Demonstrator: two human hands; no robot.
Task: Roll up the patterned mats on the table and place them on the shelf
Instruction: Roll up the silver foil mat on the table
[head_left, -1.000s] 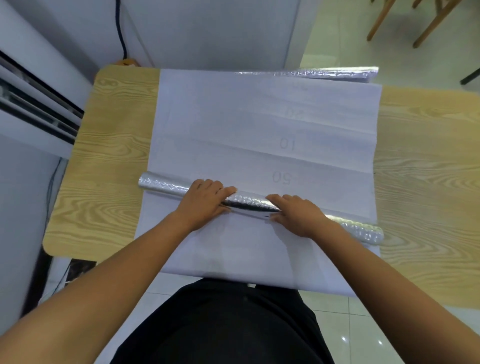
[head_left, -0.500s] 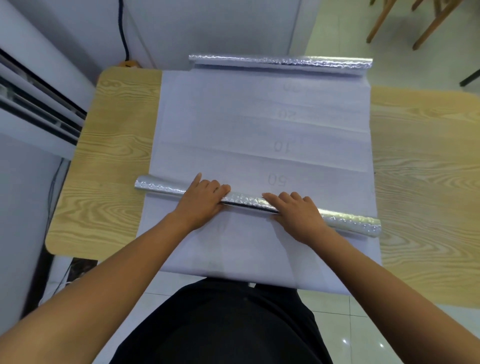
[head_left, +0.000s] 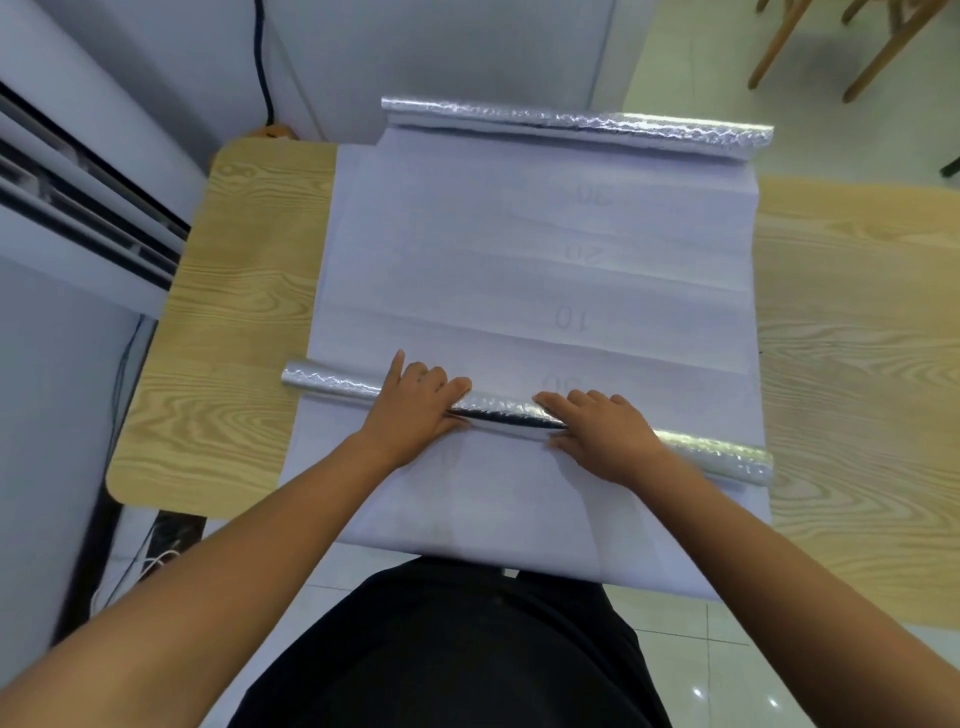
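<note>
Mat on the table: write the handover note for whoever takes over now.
Left hand and right hand: flat, fingers pressing the near roll, no closed grip.
Near roll lies across the white sheet on the table; far roll sits at the sheet's far edge.
Done: near roll formed.
Left: roll the flat sheet, take rolls to the shelf, not in view.

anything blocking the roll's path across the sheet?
Nothing lies on the flat sheet ahead of the near roll, which the left hand and right hand press. A second roll sits at the sheet's far end.
</note>
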